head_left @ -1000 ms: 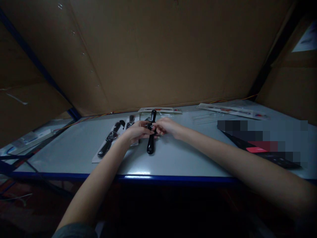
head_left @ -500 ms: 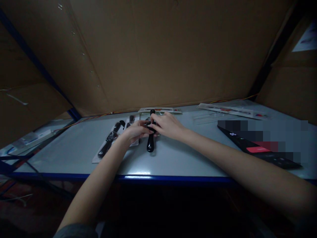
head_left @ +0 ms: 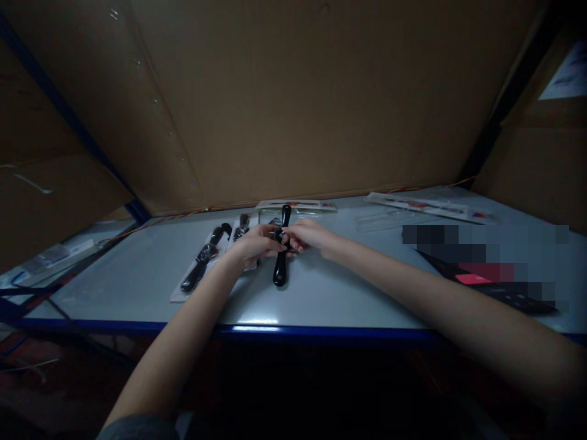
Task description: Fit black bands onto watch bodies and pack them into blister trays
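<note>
A black wristwatch (head_left: 280, 269) with a long strap lies stretched out on the grey table (head_left: 348, 293). My left hand (head_left: 254, 243) and my right hand (head_left: 306, 234) meet over its middle, fingers curled and pinched on the watch case. The strap's ends stick out beyond the hands, one toward me and one away. Just left of my left hand lie a second black watch (head_left: 202, 260) on a white card and another carded watch (head_left: 241, 226).
A dark flat device with a red patch (head_left: 486, 281) lies at the right, partly blurred out. Flat packaging cards (head_left: 296, 205) and clear sleeves (head_left: 426, 205) lie along the back edge. Brown cardboard (head_left: 298, 91) walls the table. The table's blue front edge (head_left: 321, 333) is close to me.
My right hand lifted over the watch's far strap half a second ago, then drew back to a pinch at the case. The left hand stayed in place.
</note>
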A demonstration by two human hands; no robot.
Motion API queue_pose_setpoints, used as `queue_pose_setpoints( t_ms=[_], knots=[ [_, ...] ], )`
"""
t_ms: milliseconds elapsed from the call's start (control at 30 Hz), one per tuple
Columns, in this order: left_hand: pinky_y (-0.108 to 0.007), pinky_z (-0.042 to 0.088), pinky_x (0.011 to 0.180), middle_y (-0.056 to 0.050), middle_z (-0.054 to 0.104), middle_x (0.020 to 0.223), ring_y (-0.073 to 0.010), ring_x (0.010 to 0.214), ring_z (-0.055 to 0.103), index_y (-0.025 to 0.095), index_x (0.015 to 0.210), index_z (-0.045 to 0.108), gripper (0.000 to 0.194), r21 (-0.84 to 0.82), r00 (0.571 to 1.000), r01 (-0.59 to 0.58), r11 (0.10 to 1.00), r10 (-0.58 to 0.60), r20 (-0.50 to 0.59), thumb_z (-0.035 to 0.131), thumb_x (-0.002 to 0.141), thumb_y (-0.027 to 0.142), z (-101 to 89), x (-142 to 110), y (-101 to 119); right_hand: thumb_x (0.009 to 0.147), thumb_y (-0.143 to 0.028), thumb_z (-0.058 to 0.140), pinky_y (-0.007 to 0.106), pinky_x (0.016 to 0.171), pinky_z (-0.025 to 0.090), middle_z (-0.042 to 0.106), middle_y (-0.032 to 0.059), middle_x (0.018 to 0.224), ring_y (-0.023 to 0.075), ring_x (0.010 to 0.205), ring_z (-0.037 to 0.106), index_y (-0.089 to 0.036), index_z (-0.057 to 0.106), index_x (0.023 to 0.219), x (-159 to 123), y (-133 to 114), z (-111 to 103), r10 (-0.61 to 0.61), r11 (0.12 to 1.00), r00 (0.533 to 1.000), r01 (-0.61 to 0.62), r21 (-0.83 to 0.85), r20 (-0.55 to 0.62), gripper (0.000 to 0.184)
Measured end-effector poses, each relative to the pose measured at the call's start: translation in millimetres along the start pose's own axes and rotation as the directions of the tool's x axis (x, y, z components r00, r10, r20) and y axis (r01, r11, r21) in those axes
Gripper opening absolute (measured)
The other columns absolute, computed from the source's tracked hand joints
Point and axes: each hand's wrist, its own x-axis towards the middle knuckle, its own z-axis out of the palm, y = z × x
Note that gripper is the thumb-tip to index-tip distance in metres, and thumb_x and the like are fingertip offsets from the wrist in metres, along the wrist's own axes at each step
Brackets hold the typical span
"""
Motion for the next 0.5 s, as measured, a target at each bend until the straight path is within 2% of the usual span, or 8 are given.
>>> queue_pose_setpoints(
  t_ms=[67,133,200,267,333,400,500],
  knots=[
    [-0.023,0.053,0.064,-0.004,0.065,0.069,-0.0142,0.061,0.067,0.008,0.096,0.057,0.037,-0.002,1.0,0.001,1.0,-0.001,-0.015,0.057,0.064,-0.011,-0.2,0,0,0.085,-0.029,0.042,0.021,0.04,0.036,0.047,-0.0017,0.042,0.0067,0.034,0.04,-0.015,0.053,0.062,-1,-2,2,0.078,0.993,0.997,-0.08,0.089,0.024,0.029],
    [-0.025,0.054,0.067,-0.003,0.064,0.069,-0.0134,0.059,0.066,0.009,0.097,0.056,0.039,-0.017,0.999,-0.003,1.0,0.002,-0.034,0.057,0.063,-0.011,-1.1,0,0,0.086,-0.034,0.04,0.022,0.041,0.036,0.047,-0.0016,0.041,0.0078,0.034,0.042,-0.015,0.053,0.063,-2,-8,0,0.088,0.993,0.995,-0.091,0.078,0.037,0.032],
    [-0.027,0.054,0.07,-0.005,0.065,0.073,-0.0143,0.062,0.066,0.008,0.099,0.055,0.04,-0.067,1.0,-0.003,0.998,0.002,-0.012,0.055,0.064,-0.011,-2.7,1,0,0.087,-0.037,0.039,0.023,0.042,0.038,0.048,-0.001,0.042,0.0095,0.036,0.044,-0.015,0.054,0.064,-2,-14,-10,-0.006,0.999,1.0,0.006,-0.051,0.003,0.035],
    [-0.029,0.054,0.073,-0.01,0.067,0.082,-0.0169,0.071,0.067,0.006,0.1,0.054,0.037,-0.145,1.0,0.006,0.989,-0.002,0.026,0.051,0.067,-0.01,-4.6,2,0,0.085,-0.035,0.041,0.024,0.047,0.039,0.052,0.0002,0.048,0.0108,0.042,0.049,-0.015,0.056,0.068,0,-18,-31,-0.168,0.955,0.983,0.143,-0.261,-0.074,0.03],
    [-0.031,0.053,0.076,-0.016,0.066,0.091,-0.0196,0.08,0.067,0.004,0.099,0.053,0.032,-0.217,0.999,0.014,0.976,-0.007,0.034,0.049,0.069,-0.008,-6.6,3,1,0.08,-0.029,0.047,0.024,0.055,0.04,0.06,0.0026,0.062,0.0131,0.057,0.056,-0.016,0.06,0.077,4,-17,-59,-0.314,0.843,0.932,0.187,-0.504,-0.179,0.018],
    [-0.032,0.053,0.079,-0.019,0.065,0.096,-0.0211,0.085,0.066,0.003,0.096,0.054,0.028,-0.264,1.0,0.008,0.964,-0.007,0.005,0.048,0.071,-0.006,-8.4,3,2,0.074,-0.028,0.055,0.027,0.065,0.04,0.065,0.0053,0.082,0.0174,0.075,0.058,-0.019,0.063,0.086,7,-10,-85,-0.37,0.681,0.897,0.086,-0.728,-0.241,0.018],
    [-0.03,0.052,0.079,-0.019,0.065,0.098,-0.0211,0.089,0.065,0.003,0.094,0.056,0.022,-0.299,0.999,0.004,0.954,-0.015,-0.033,0.048,0.074,-0.002,-10.2,4,4,0.073,-0.04,0.057,0.036,0.077,0.039,0.062,0.0105,0.102,0.0258,0.096,0.054,-0.019,0.065,0.093,11,10,-101,-0.293,0.486,0.931,-0.051,-0.873,-0.218,0.03]
  ],
)
